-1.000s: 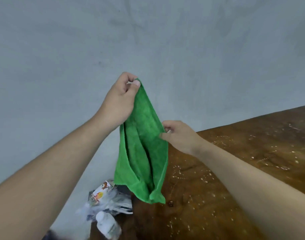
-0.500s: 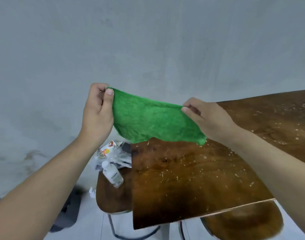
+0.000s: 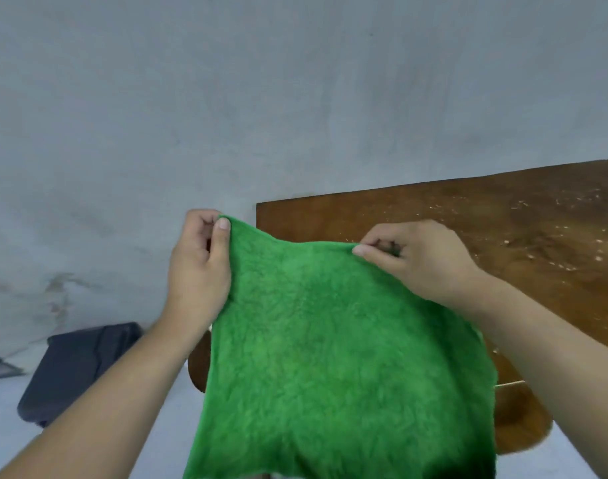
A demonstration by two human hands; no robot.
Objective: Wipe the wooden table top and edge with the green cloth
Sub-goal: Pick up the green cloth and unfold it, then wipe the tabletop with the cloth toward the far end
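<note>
Holding the green cloth (image 3: 333, 340) up by its top edge, the person is spreading it out flat in the air, and no wiping is happening yet. The left hand (image 3: 199, 271) is pinching the upper left corner between thumb and curled fingers (image 3: 223, 224), and the right hand (image 3: 416, 257) is nipping the upper right corner the same way, both closed tight on the fabric. The cloth is hanging as a broad sheet, its top edge running left to right between the hands and its length dropping straight down, in front of the near corner of the wooden counter (image 3: 502, 216) and not touching it. Pale crumbs are speckling the wood. I reckon it needs folding or bunching next, then lowering onto that top.
</note>
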